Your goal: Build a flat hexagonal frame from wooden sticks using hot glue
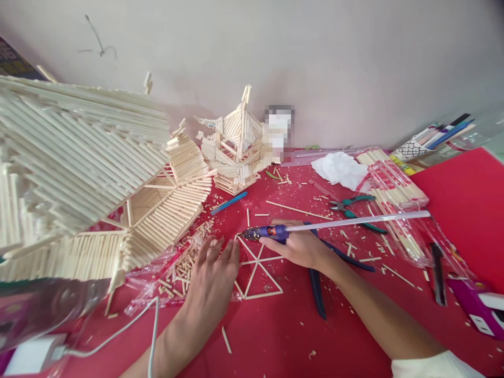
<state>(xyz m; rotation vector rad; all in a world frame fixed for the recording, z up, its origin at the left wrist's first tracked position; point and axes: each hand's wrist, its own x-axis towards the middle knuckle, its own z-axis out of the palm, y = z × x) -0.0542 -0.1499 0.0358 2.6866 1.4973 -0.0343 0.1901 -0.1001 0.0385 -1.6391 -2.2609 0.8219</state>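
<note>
1. While the left hand (212, 273) is lying flat and open, fingers together, it is pressing on the left edge of the flat frame of thin pale wooden sticks (258, 268). That frame is resting on the red worktop (283, 325), between the two hands.
2. The frame is looking very light. Each stick is probably stiff along its length, but the joints seem fragile, so it is likely best held flat near a joint rather than lifted by one spoke.
3. The right hand (303, 247) is clamping around the purple pen-shaped glue gun (268, 232). Its nozzle is pointing at the frame's upper left corner, near the left fingertips. A long clear glue stick (354, 221) is jutting out behind it to the right and could be catching on things.
4. Blue-handled pliers (317, 286) are lying under the right wrist, touching the frame's right side.
5. A heap of short loose stick offcuts (185, 257) on clear plastic is crowding the left hand.
6. A large roof model of stacked sticks (79, 157) is looming close on the left. A smaller pagoda-shaped stick model (236, 152) is standing behind, by the wall.
7. Green-handled pliers (352, 206), clear packs of long sticks (397, 194) and a crumpled white tissue (340, 169) are lying farther right. A white cable (153, 325) is trailing beside the left forearm.
</note>
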